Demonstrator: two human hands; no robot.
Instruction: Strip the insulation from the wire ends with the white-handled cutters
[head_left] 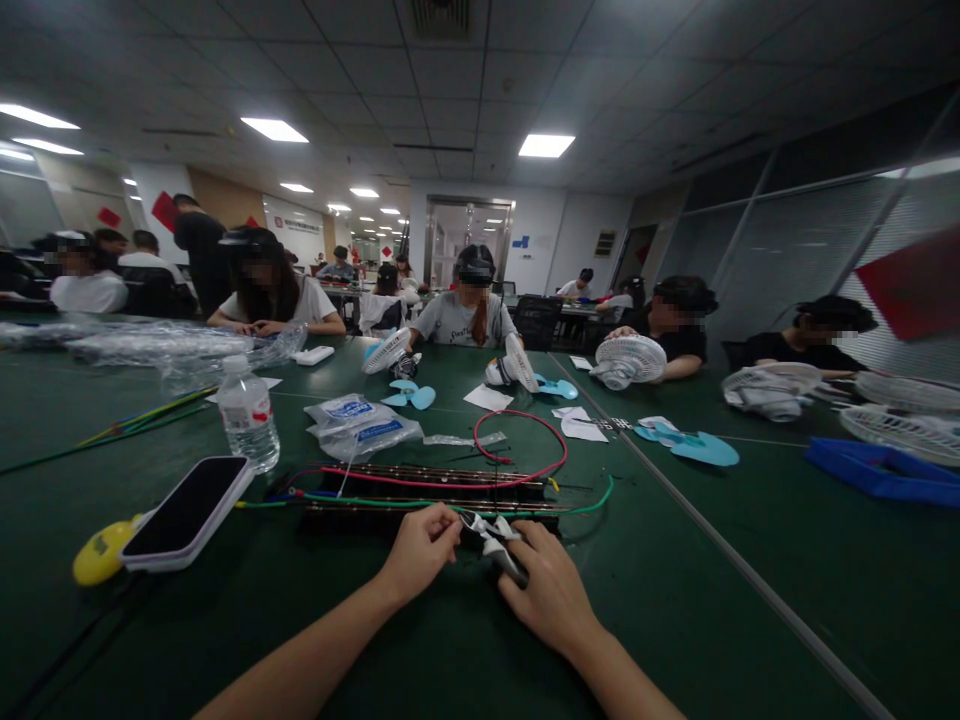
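Note:
In my right hand (551, 585) is a pair of pliers (496, 550) with grey and white handles, its jaws pointing away to the left. My left hand (421, 545) is closed in a pinch beside the jaws; what lies between the fingertips is too small to make out. Just beyond both hands, long dark rails (352, 520) lie side by side on the table. A green wire (435, 505) runs along them, its right end curling upward. The red wire (551, 425) forms a loop over their far side. Thin ties stick up from the rails.
To the left are a phone (187, 510) resting on a yellow object (101, 555), and a water bottle (249, 420). Plastic bags (360, 425) lie beyond the rails. Fan parts (630, 360), blue blades (690, 445) and a blue tray (877, 470) are farther off. Several people sit around the table.

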